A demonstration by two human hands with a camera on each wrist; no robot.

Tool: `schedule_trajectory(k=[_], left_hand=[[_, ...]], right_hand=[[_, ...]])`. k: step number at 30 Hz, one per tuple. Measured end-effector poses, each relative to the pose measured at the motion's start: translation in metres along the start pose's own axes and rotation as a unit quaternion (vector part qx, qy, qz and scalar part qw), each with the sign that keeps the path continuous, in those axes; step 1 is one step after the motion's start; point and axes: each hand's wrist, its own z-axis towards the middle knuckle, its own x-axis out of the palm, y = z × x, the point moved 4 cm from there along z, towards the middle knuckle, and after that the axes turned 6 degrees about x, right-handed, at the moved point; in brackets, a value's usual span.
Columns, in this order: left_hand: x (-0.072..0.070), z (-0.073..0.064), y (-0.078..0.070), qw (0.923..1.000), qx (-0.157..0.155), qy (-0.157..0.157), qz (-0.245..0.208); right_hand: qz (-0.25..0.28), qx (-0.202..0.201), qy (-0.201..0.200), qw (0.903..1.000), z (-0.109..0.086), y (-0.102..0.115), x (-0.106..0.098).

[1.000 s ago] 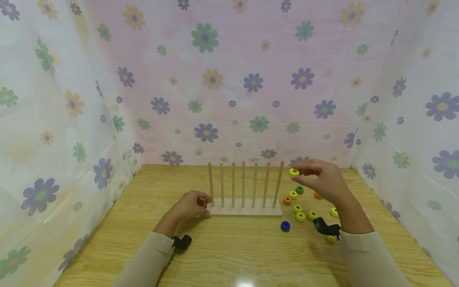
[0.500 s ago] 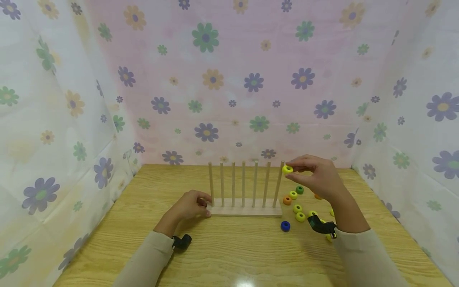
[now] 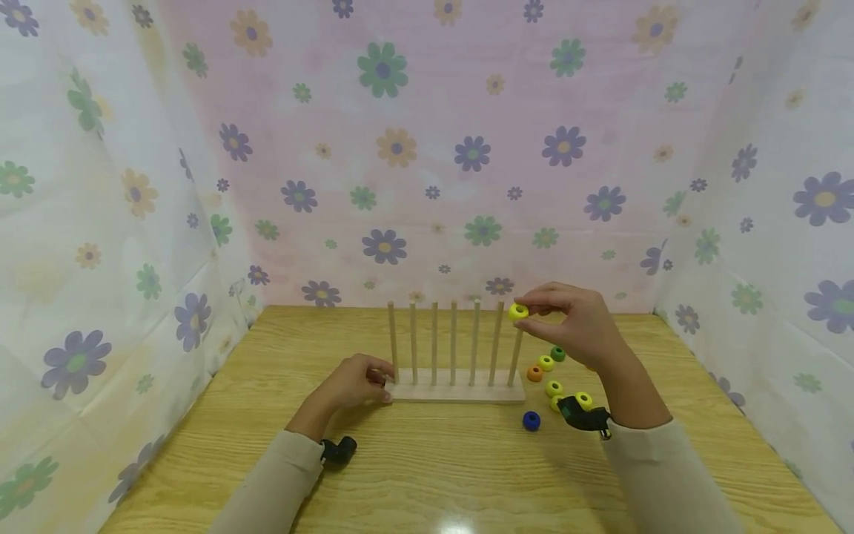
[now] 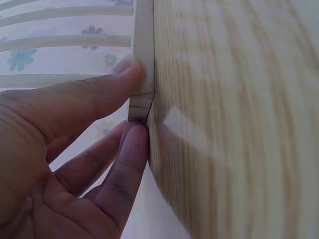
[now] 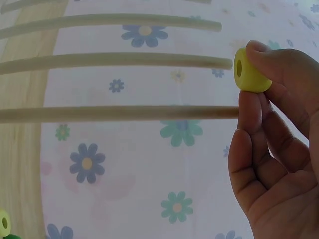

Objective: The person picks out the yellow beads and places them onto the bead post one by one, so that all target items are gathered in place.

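A wooden peg rack (image 3: 460, 395) stands on the table, with several upright pegs in a row along its base. My left hand (image 3: 356, 382) holds the left end of that base; in the left wrist view the thumb lies on its edge and the fingertips press at its end. High at the right side, my right hand (image 3: 579, 323) pinches a yellow bead (image 5: 258, 77) between thumb and fingers. In the head view the bead overlaps the top of the rightmost peg (image 3: 517, 360). The right wrist view shows the bead's hole facing the pegs, close to their tips.
Right of the rack lie loose beads: a green bead (image 3: 557, 354), an orange bead (image 3: 534, 374), a blue bead (image 3: 531, 422) and several yellow ones. The right forearm hides part of this group. Flowered cloth (image 3: 427, 148) walls the table in at the back and sides.
My right hand has moved left with the yellow bead, from right of the rack to the top of the rightmost peg. The left hand and the rack have stayed in place.
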Motion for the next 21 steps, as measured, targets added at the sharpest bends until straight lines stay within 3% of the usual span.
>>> schedule_trajectory(k=[21], left_hand=[[-0.001,-0.002,-0.001,1.0,0.002,0.003,0.006]], right_hand=[[0.001,-0.052,-0.001,0.9986,0.022,0.034,0.015]])
